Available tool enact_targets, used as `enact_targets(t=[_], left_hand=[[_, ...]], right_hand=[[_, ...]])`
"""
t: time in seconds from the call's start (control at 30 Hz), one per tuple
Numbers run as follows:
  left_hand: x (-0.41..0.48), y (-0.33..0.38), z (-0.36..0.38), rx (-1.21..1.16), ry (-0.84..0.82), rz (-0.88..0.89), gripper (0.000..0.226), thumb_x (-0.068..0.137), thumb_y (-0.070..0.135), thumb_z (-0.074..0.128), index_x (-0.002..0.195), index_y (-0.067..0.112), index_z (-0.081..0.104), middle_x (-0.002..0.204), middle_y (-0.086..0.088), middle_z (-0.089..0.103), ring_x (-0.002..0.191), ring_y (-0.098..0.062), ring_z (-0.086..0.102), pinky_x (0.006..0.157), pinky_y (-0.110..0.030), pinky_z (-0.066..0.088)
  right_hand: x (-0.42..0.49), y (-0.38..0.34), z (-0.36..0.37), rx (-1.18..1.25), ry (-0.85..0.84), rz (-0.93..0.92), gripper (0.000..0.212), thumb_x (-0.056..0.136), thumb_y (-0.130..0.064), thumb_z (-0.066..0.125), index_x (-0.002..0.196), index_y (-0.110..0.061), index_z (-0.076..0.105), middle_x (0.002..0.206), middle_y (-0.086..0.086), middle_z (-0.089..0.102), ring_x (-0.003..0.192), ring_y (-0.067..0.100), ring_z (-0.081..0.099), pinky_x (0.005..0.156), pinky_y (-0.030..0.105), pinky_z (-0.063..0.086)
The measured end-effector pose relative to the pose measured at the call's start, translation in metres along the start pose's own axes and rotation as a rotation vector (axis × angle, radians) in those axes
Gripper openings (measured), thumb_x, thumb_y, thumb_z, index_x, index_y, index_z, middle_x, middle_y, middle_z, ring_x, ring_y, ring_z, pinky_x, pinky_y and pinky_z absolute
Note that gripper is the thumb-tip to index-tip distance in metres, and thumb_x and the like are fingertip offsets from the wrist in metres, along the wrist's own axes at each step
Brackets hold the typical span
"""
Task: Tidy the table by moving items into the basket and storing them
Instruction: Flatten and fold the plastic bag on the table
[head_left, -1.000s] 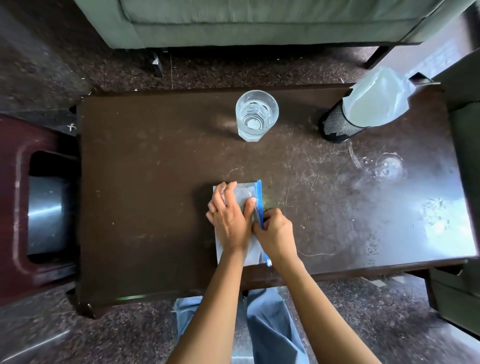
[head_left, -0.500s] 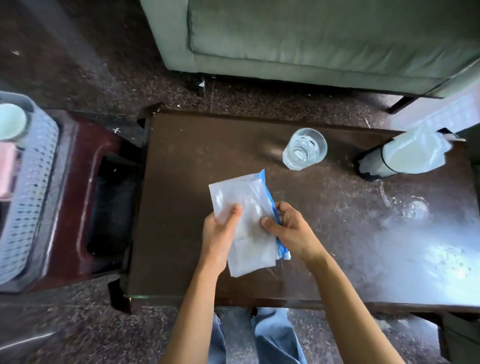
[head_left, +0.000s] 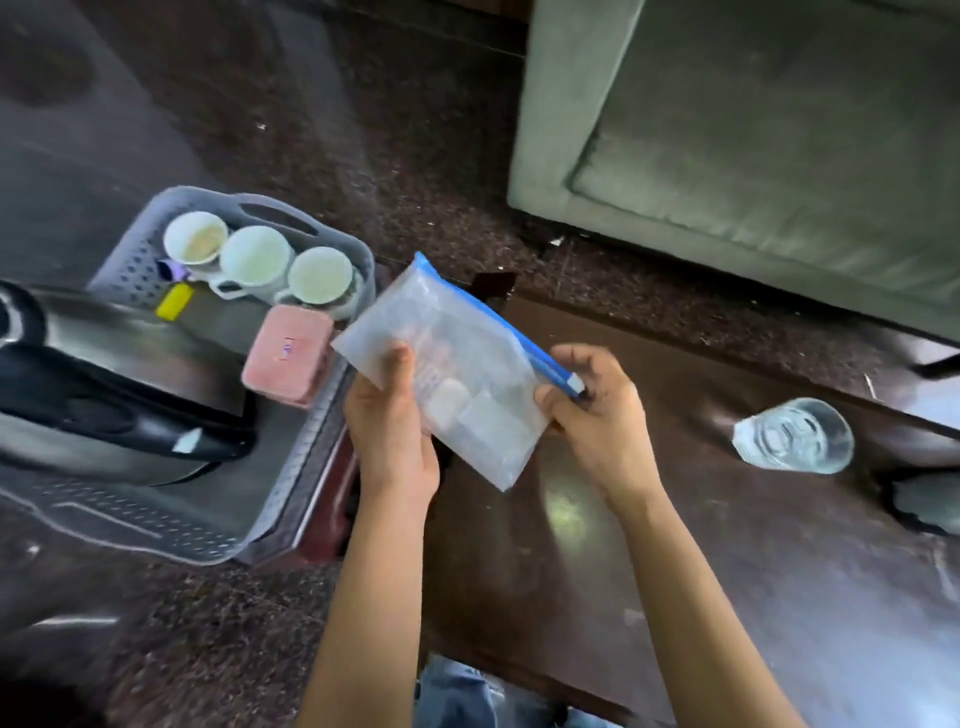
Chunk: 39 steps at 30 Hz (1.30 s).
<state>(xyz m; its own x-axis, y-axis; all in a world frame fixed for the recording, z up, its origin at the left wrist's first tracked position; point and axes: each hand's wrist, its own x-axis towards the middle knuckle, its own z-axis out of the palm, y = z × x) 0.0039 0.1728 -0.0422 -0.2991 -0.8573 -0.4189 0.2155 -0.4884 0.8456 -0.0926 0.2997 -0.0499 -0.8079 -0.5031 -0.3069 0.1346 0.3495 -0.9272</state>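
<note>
The wide-angle camera sat on the person's head and looked steeply down, close over the dark brown wooden table (head_left: 727, 545). It faced partly toward the grey perforated plastic basket (head_left: 156, 525) off the table's left end.

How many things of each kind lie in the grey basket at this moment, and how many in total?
White cups: 3
Pink box: 1
Steel kettle: 1
Small yellow item: 1
Small purple item, too blurred to name: 1
Total: 7
</note>
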Motion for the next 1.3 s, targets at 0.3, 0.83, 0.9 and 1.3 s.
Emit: enact_targets(t=[0.3, 0.83, 0.9, 1.3], left_hand=[[0.096, 0.059, -0.008, 0.205, 0.395, 0.460, 0.057, 0.091, -0.002, 0.041, 0.143, 0.006, 0.019, 0.144, -0.017, 0.038, 0.121, -0.025, 0.053, 0.102, -0.030, 0.046], [0.167, 0.068, -0.035, 0.707, 0.516, 0.298, 0.055, 0.095, 0.001, 0.036, 0.147, -0.001, 0.020, 0.145, -0.024, 0.026, 0.132, -0.034, 0.037, 0.103, -0.016, 0.022], [0.165, 0.067, -0.034, 0.722, 0.497, 0.291, 0.056, 0.096, 0.003, 0.037, 0.148, 0.000, 0.018, 0.145, -0.025, 0.026, 0.130, -0.034, 0.038, 0.100, -0.015, 0.022], [0.158, 0.067, -0.028, 0.656, 0.477, 0.257, 0.058, 0.097, 0.010, 0.038, 0.150, 0.006, 0.015, 0.145, -0.024, 0.026, 0.124, -0.032, 0.044, 0.086, -0.010, 0.026]], right_hand=[[0.079, -0.065, 0.125, -0.195, 0.001, -0.294, 0.032, 0.082, -0.003, 0.066, 0.107, -0.017, 0.052, 0.077, -0.011, 0.056, 0.054, -0.003, 0.048, 0.057, 0.007, 0.038], [0.110, -0.057, 0.206, -0.656, -0.021, -0.459, 0.027, 0.084, -0.013, 0.058, 0.111, -0.015, 0.055, 0.100, 0.000, 0.065, 0.105, 0.026, 0.038, 0.095, 0.041, 0.032], [0.113, -0.057, 0.207, -0.609, 0.000, -0.442, 0.027, 0.084, -0.012, 0.058, 0.111, -0.015, 0.055, 0.102, 0.000, 0.065, 0.103, 0.024, 0.037, 0.092, 0.037, 0.030], [0.117, -0.065, 0.200, -0.632, 0.011, -0.409, 0.026, 0.085, -0.016, 0.058, 0.111, -0.015, 0.055, 0.113, 0.003, 0.059, 0.106, 0.027, 0.039, 0.092, 0.040, 0.035]])
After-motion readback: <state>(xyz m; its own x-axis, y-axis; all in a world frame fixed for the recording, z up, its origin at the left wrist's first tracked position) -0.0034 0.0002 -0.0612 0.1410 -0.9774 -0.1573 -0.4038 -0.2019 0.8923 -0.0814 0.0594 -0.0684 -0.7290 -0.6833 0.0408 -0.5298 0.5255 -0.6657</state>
